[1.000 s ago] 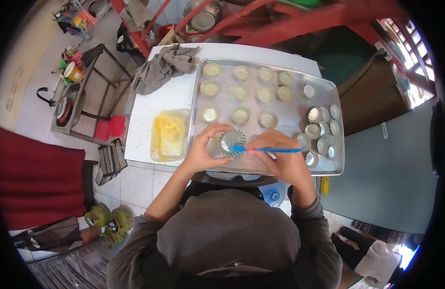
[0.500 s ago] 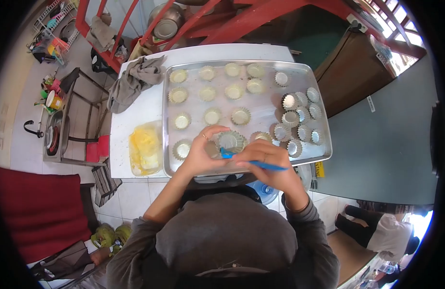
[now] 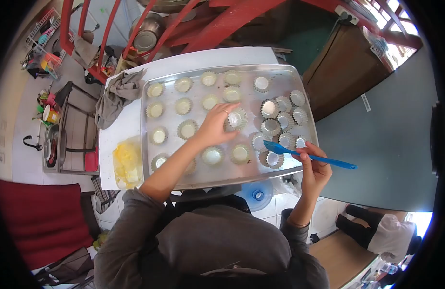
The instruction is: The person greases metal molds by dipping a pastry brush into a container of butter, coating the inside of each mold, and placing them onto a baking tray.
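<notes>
My left hand point(image 3: 217, 127) reaches over the middle of the metal tray point(image 3: 184, 183), its thumb and fingers around a fluted tart mould point(image 3: 236, 119). In my right hand point(image 3: 313, 168) is a blue brush point(image 3: 336, 162), held near the tray's right front corner, its head pointing left over the moulds. Rows of moulds with a pale yellowish coating point(image 3: 183, 106) cover the left and middle of the tray. On the right, several shinier moulds point(image 3: 270, 127) stand crowded together, with one mould point(image 3: 261, 84) apart behind them.
A container with yellow stuff point(image 3: 128, 164) stands left of the tray on the white table point(image 3: 109, 144). Behind it lies a crumpled grey cloth point(image 3: 119, 94). Red railings point(image 3: 213, 30) rise beyond the table. Another person point(image 3: 384, 231) is at the lower right.
My left hand has moved from the tray's front to its middle with a mould. My right hand has moved away to the right with the brush. The view has shifted right.
</notes>
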Available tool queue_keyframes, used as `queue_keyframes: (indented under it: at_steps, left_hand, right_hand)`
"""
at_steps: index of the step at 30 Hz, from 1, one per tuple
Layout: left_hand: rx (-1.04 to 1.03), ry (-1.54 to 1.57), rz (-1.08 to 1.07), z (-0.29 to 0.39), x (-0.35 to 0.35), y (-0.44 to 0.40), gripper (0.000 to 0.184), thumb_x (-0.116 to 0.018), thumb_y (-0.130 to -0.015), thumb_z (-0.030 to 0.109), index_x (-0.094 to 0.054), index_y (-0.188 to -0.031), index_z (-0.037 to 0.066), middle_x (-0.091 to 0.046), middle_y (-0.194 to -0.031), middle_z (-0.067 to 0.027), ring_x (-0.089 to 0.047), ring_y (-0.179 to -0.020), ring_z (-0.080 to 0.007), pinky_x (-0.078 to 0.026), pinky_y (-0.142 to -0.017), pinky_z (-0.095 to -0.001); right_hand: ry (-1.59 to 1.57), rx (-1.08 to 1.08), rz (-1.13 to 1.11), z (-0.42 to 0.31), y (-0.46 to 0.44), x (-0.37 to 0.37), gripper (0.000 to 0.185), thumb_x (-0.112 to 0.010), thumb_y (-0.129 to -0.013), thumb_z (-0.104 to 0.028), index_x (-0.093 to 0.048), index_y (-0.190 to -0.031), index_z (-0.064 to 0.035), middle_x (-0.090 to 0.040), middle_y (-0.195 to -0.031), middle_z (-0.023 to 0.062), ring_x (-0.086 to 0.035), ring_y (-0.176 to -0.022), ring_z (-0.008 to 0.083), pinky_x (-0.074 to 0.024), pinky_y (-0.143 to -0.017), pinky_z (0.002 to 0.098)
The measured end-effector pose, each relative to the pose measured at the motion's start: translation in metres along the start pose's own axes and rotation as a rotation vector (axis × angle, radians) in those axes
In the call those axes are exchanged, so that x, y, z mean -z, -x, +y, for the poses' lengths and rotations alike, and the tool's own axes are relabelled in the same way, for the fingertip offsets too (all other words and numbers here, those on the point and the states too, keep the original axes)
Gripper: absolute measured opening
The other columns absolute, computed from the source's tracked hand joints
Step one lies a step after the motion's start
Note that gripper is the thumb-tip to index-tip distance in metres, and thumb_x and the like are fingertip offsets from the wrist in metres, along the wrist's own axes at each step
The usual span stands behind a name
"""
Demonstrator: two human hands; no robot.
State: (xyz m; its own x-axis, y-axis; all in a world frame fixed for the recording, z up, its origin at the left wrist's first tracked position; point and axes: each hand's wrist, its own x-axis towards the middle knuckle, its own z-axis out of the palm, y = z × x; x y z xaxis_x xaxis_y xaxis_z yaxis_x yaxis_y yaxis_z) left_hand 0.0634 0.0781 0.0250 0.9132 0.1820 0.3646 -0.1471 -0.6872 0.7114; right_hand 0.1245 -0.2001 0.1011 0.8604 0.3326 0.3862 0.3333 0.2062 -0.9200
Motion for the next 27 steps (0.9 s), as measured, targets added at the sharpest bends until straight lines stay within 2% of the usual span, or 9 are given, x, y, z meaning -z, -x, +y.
queue_keyframes:
  at_steps: [5, 8, 11, 14, 18, 20, 23, 26, 27]
  left_hand:
    - [-0.128, -0.325, -0.326, -0.03, -0.012, -0.034, 0.075, -0.079, -0.059, 0.035, -0.055, -0.126, 0.012, -0.054, -0.127, -0.0119, -0.045, -0.121, -0.0296, -0.031, -0.099, -0.0435]
    - [-0.15, -0.342, -0.389, -0.036, -0.013, -0.043, 0.085, -0.084, -0.05, 0.035, -0.056, -0.126, 0.012, -0.056, -0.125, -0.0093, -0.045, -0.121, -0.0265, -0.03, -0.097, -0.0418]
    - [-0.166, -0.368, -0.396, -0.032, -0.008, -0.043, 0.088, -0.085, -0.046, 0.036, -0.055, -0.125, 0.011, -0.056, -0.125, -0.0082, -0.044, -0.121, -0.0261, -0.031, -0.097, -0.0418]
    - [-0.109, -0.374, -0.35, -0.026, -0.001, -0.041, 0.083, -0.084, -0.05, 0.035, -0.056, -0.124, 0.01, -0.054, -0.125, -0.008, -0.044, -0.12, -0.0268, -0.031, -0.097, -0.0425]
    - [-0.178, -0.372, -0.282, -0.022, -0.006, -0.041, 0.071, -0.08, -0.057, 0.036, -0.058, -0.119, 0.009, -0.052, -0.121, -0.0085, -0.043, -0.119, -0.0282, -0.03, -0.097, -0.0437]
    - [-0.229, -0.326, -0.218, 0.005, -0.025, -0.035, 0.066, -0.079, -0.06, 0.037, -0.059, -0.115, 0.006, -0.051, -0.118, -0.0096, -0.042, -0.116, -0.0282, -0.031, -0.095, -0.0446]
    - [-0.04, -0.521, -0.283, 0.053, -0.063, -0.016, 0.062, -0.079, -0.058, 0.039, -0.063, -0.108, 0.006, -0.052, -0.11, -0.0093, -0.044, -0.109, -0.027, -0.033, -0.087, -0.0448]
    - [0.081, -0.548, -0.262, 0.063, -0.084, -0.007, 0.062, -0.08, -0.057, 0.038, -0.064, -0.105, 0.002, -0.051, -0.107, -0.0093, -0.042, -0.107, -0.0264, -0.032, -0.083, -0.044]
    - [0.047, -0.569, -0.284, 0.06, -0.085, -0.006, 0.063, -0.08, -0.057, 0.038, -0.063, -0.106, 0.002, -0.051, -0.107, -0.0093, -0.042, -0.107, -0.0266, -0.032, -0.083, -0.0441]
  right_hand:
    - [0.037, -0.086, 0.084, 0.011, 0.009, 0.034, 0.022, -0.062, -0.086, 0.004, -0.061, -0.108, 0.0071, -0.065, -0.093, 0.0158, -0.066, -0.086, 0.0215, -0.0591, -0.076, 0.0351]
    - [0.036, -0.12, 0.101, 0.016, 0.015, 0.047, 0.022, -0.062, -0.086, 0.004, -0.061, -0.107, 0.0068, -0.065, -0.093, 0.0151, -0.066, -0.086, 0.0213, -0.059, -0.076, 0.0345]
    - [0.034, -0.144, 0.102, 0.016, 0.017, 0.055, 0.022, -0.063, -0.086, 0.003, -0.061, -0.107, 0.0066, -0.065, -0.092, 0.0147, -0.066, -0.086, 0.0212, -0.059, -0.075, 0.034]
    - [0.038, -0.172, 0.113, 0.019, 0.017, 0.06, 0.022, -0.064, -0.085, 0.002, -0.061, -0.107, 0.0065, -0.065, -0.092, 0.0147, -0.066, -0.087, 0.0212, -0.0589, -0.075, 0.0338]
    - [0.058, -0.15, 0.121, 0.019, 0.018, 0.062, 0.022, -0.064, -0.085, 0.002, -0.061, -0.106, 0.0063, -0.066, -0.092, 0.0145, -0.066, -0.087, 0.0212, -0.0589, -0.074, 0.0336]
    - [0.05, -0.159, 0.145, 0.021, 0.019, 0.066, 0.021, -0.064, -0.085, 0.002, -0.062, -0.106, 0.0063, -0.066, -0.092, 0.0145, -0.066, -0.086, 0.0211, -0.0589, -0.074, 0.0332]
    - [0.064, -0.172, 0.165, 0.021, 0.021, 0.067, 0.021, -0.064, -0.085, 0.002, -0.062, -0.106, 0.0065, -0.066, -0.092, 0.015, -0.066, -0.086, 0.0211, -0.0589, -0.074, 0.0327]
    - [0.064, -0.169, 0.178, 0.021, 0.023, 0.067, 0.021, -0.064, -0.086, 0.002, -0.061, -0.106, 0.0068, -0.065, -0.092, 0.0154, -0.066, -0.087, 0.0211, -0.059, -0.074, 0.0323]
    - [0.058, -0.167, 0.179, 0.022, 0.025, 0.067, 0.021, -0.064, -0.086, 0.002, -0.061, -0.106, 0.0069, -0.065, -0.092, 0.0156, -0.066, -0.087, 0.021, -0.059, -0.073, 0.0322]
